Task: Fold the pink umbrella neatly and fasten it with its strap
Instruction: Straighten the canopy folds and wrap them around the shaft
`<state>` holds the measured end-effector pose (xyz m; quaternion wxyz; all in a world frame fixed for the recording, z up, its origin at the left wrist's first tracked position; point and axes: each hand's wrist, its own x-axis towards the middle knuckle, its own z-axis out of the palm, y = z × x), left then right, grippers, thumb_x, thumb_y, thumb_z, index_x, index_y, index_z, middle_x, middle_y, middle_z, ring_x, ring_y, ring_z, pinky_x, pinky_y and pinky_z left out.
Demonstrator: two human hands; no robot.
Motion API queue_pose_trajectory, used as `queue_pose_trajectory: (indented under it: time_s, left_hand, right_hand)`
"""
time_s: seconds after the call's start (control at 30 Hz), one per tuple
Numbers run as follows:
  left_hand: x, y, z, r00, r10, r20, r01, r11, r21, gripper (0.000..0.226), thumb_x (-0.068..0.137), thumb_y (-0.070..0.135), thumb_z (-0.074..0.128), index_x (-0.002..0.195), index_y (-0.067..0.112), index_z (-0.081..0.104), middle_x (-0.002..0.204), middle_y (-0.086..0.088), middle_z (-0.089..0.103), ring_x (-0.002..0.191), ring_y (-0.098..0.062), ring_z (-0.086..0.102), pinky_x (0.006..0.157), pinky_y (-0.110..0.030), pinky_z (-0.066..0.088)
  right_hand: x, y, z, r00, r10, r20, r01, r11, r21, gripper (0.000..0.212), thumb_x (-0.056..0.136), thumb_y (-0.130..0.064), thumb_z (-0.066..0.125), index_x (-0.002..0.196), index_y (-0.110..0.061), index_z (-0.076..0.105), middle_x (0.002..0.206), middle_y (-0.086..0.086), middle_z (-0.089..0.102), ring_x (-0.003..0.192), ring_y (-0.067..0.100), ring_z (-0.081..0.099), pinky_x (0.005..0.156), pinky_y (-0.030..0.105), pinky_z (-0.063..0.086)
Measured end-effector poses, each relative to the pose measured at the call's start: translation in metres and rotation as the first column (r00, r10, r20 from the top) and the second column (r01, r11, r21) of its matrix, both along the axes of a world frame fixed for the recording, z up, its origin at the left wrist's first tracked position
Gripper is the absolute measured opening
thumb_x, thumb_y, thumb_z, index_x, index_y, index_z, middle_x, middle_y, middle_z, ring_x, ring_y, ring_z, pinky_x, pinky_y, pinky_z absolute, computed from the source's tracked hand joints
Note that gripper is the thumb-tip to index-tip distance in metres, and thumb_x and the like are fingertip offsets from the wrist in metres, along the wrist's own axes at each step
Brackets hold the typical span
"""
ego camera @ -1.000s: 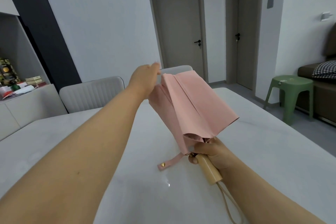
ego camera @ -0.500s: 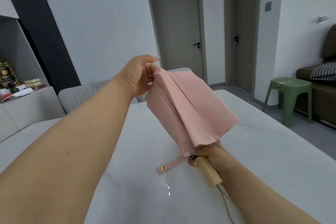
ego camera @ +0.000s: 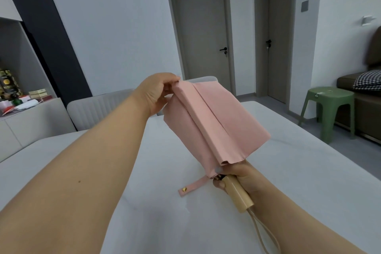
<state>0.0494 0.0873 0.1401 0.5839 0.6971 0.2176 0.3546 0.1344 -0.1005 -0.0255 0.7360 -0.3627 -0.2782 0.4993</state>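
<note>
The pink umbrella (ego camera: 214, 121) is collapsed and held slanting above the white table (ego camera: 288, 171), its canopy pressed into flat pleats. My left hand (ego camera: 158, 93) pinches the far top end of the fabric. My right hand (ego camera: 237, 177) grips the pale wooden handle (ego camera: 238, 195) at the near end. The pink strap (ego camera: 192, 186) with a gold snap hangs loose from the canopy's base, its end close to the tabletop. A beige wrist cord (ego camera: 266, 235) dangles from the handle.
Two grey chair backs (ego camera: 103, 107) stand behind the table. A green stool (ego camera: 327, 107) and a brown sofa with a checked cushion (ego camera: 367, 82) are at the right. A cluttered grey cabinet (ego camera: 26, 117) sits at the left. Closed doors are behind.
My left hand's grip shifted at the canopy's top end and the pleats were pressed flatter. My right hand stays on the handle and the strap still hangs loose.
</note>
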Motion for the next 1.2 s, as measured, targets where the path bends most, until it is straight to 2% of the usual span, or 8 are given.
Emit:
queue_pose_trajectory:
  time_s: [0.23,0.5,0.63,0.8,0.87,0.97,1.1,1.2]
  left_hand:
    - [-0.002,0.002,-0.004,0.995,-0.033,0.098,0.046,0.99,-0.131,0.02,0.081,0.013,0.06,0.063,0.015,0.052,0.063,-0.001,0.049,0.064,-0.016,0.048,0.069,-0.028,0.04]
    - [-0.001,0.003,-0.014,0.985,-0.057,0.164,0.087,0.98,-0.181,0.031,0.095,0.013,0.058,0.064,0.013,0.061,0.056,0.002,0.057,0.062,-0.012,0.058,0.065,-0.022,0.053]
    - [0.0,0.0,-0.014,0.998,-0.025,0.049,0.029,0.996,-0.088,0.04,0.092,0.015,0.064,0.052,0.018,0.064,0.054,0.003,0.058,0.059,-0.012,0.056,0.063,-0.022,0.047]
    - [-0.004,0.004,-0.01,0.99,0.011,0.143,0.02,0.977,-0.213,0.022,0.086,0.012,0.063,0.066,0.015,0.056,0.058,0.001,0.057,0.063,-0.014,0.057,0.069,-0.03,0.046]
    - [-0.005,0.005,-0.012,0.999,0.027,0.02,-0.024,0.994,-0.109,0.024,0.085,0.017,0.063,0.061,0.018,0.057,0.058,0.002,0.059,0.059,-0.011,0.057,0.07,-0.031,0.041]
    - [-0.005,0.001,-0.009,0.992,0.076,-0.104,-0.077,0.997,-0.008,0.036,0.087,0.016,0.06,0.052,0.021,0.057,0.057,0.004,0.057,0.057,-0.009,0.056,0.07,-0.031,0.034]
    - [-0.005,-0.003,-0.006,0.999,0.039,0.022,-0.036,0.99,-0.135,0.021,0.075,0.006,0.055,0.057,0.015,0.047,0.059,-0.001,0.051,0.059,-0.016,0.049,0.061,-0.03,0.036]
    - [-0.005,-0.006,-0.008,0.998,0.047,-0.042,-0.05,0.997,-0.064,0.022,0.067,0.011,0.056,0.05,0.019,0.046,0.057,0.002,0.048,0.058,-0.015,0.045,0.065,-0.031,0.034]
  right_hand:
    - [0.001,-0.001,0.0,1.0,0.016,0.015,-0.016,1.0,-0.003,0.026,0.057,0.01,0.06,0.079,-0.004,0.062,0.065,0.01,0.058,0.055,0.022,0.053,0.043,0.027,0.04]
    - [0.002,-0.001,-0.003,0.998,0.014,-0.054,-0.016,0.999,-0.028,0.035,0.058,0.01,0.06,0.09,-0.003,0.059,0.073,0.011,0.058,0.059,0.022,0.053,0.042,0.027,0.044]
    - [0.001,0.0,-0.003,0.998,0.036,-0.052,-0.037,0.999,-0.021,0.026,0.058,0.01,0.062,0.077,-0.006,0.065,0.067,0.008,0.06,0.055,0.021,0.055,0.041,0.026,0.042]
    - [0.001,-0.001,-0.003,0.999,0.043,-0.002,-0.043,0.999,-0.009,0.027,0.057,0.01,0.062,0.08,-0.005,0.063,0.064,0.008,0.061,0.053,0.02,0.056,0.042,0.026,0.042]
    - [0.002,-0.001,-0.002,0.999,0.04,-0.001,-0.04,0.999,0.002,0.023,0.056,0.009,0.063,0.071,-0.009,0.067,0.063,0.008,0.06,0.053,0.021,0.055,0.042,0.027,0.042]
    - [0.002,0.001,-0.005,1.0,0.029,-0.005,-0.029,0.999,-0.032,0.026,0.055,0.007,0.066,0.077,-0.008,0.065,0.064,0.007,0.061,0.055,0.021,0.055,0.043,0.027,0.043]
    - [0.002,0.001,-0.004,0.999,0.033,0.027,-0.032,0.999,-0.041,0.025,0.056,0.007,0.066,0.076,-0.007,0.065,0.064,0.009,0.06,0.053,0.02,0.055,0.045,0.028,0.041]
    - [0.002,0.0,-0.004,0.999,0.029,0.021,-0.028,0.999,-0.024,0.026,0.057,0.008,0.064,0.078,-0.007,0.065,0.065,0.009,0.06,0.054,0.02,0.055,0.044,0.028,0.041]
